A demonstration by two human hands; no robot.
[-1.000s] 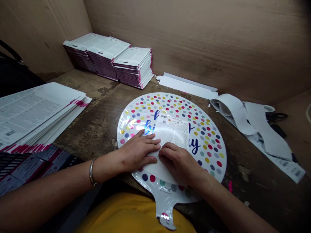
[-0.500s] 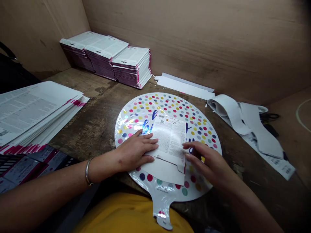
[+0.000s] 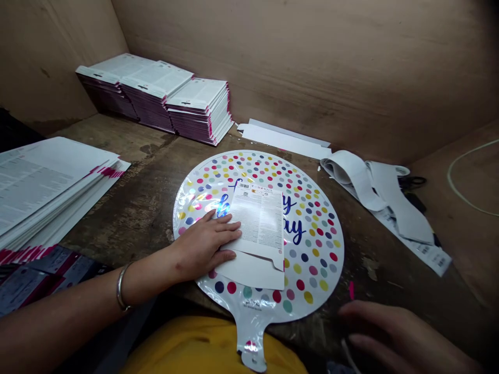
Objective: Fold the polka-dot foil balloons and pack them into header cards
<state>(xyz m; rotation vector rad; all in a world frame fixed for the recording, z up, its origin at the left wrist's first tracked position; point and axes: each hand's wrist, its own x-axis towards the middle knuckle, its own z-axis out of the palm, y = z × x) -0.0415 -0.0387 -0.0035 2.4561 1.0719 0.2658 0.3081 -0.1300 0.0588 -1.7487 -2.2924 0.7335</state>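
Observation:
A round foil balloon with coloured dots and blue lettering lies flat on the table, its tail toward me. On its middle rests a white printed paper envelope with an unfolded flap at the near end. My left hand, a bangle on its wrist, lies with fingers spread over the balloon and the envelope's left edge. Off to the lower right, my right hand is blurred, away from the balloon, its thumb and forefinger apart. Close to its fingertips are a small pink strip and a thin white strip.
Stacks of printed envelopes stand against the back wall. At left lies a fanned pile of larger-looking envelopes. White card strips and a curling label roll lie behind and right of the balloon, with dark-handled scissors beside the roll.
My right hand has moved from the envelope's right edge to the lower right, and a pink strip now shows by it. My left hand stays on the envelope. The view has shifted slightly.

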